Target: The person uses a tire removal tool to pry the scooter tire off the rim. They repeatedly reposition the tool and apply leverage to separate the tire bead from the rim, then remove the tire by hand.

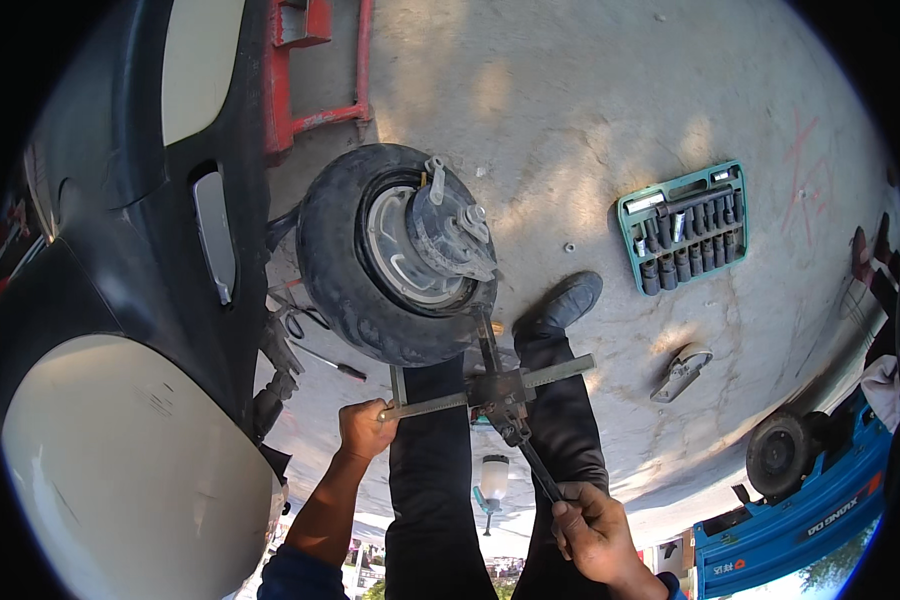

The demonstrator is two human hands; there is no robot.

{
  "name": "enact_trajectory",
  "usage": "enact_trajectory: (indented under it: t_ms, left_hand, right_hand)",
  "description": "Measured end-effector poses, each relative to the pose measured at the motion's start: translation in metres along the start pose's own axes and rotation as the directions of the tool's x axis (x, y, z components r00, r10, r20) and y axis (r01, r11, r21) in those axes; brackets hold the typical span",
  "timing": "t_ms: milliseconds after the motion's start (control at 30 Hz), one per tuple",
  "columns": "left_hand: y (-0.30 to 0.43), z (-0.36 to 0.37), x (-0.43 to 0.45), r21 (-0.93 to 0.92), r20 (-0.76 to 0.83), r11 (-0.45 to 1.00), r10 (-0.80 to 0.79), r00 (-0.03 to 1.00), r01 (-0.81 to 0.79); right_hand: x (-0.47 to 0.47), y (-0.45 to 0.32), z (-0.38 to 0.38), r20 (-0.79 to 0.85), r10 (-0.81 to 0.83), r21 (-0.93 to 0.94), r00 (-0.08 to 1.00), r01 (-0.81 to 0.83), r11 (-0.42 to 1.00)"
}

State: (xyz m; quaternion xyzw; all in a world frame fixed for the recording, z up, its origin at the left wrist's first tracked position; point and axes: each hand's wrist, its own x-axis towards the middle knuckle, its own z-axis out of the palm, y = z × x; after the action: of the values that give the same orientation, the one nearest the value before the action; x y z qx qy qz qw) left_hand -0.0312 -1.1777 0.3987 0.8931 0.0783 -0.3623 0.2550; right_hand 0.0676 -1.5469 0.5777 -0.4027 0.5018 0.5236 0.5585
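A black tyre (326, 247) on a hub-motor wheel is before me, its drum brake plate (429, 232) and axle facing up and to the right. A steel tyre bead-breaker clamp (499, 394) with a toothed bar (435, 406) lies across my legs. One of its arms reaches the tyre's rim edge; another arm runs up toward the tread at the left. My left hand (367, 431) grips the left end of the toothed bar. My right hand (592, 529) is closed around the lower end of the dark handle rod (540, 469). The clamp's contact points are partly hidden.
Left is a vehicle's dark and cream body (127, 450), with a red metal frame (322, 116) above. A screwdriver (349, 370) lies below the wheel. To the right are a green socket set case (682, 225), a metal part (681, 373), a nut (569, 247) and a blue vehicle (802, 517).
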Motion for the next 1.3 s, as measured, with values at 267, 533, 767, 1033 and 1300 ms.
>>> enact_trajectory:
  t_ms: [267,533,767,1033,1300]
  left_hand:
    - [-0.012,0.000,-0.003,0.016,-0.079,0.999,0.034,0.996,-0.033]
    - [0.005,-0.005,-0.014,-0.038,-0.015,0.999,0.037,0.999,-0.037]
    - [0.008,0.012,-0.010,-0.059,-0.021,0.996,0.063,0.998,-0.064]
    - [-0.003,-0.004,0.004,-0.062,0.005,0.994,0.094,0.996,-0.093]
    - [0.002,-0.005,0.003,-0.051,0.021,0.997,0.052,0.998,-0.051]
  right_hand:
    - [0.005,0.042,0.049,-0.056,-0.085,-0.110,0.995,0.078,0.991]
    - [-0.024,0.046,0.051,0.002,-0.155,-0.279,0.988,0.149,0.949]
    - [0.114,0.130,0.154,-0.184,-0.265,0.035,0.946,0.276,0.960]
    - [0.029,0.067,0.070,0.141,0.123,-0.097,0.982,-0.110,0.989]
    - [0.016,0.022,0.014,0.144,-0.004,-0.310,0.990,0.049,0.950]
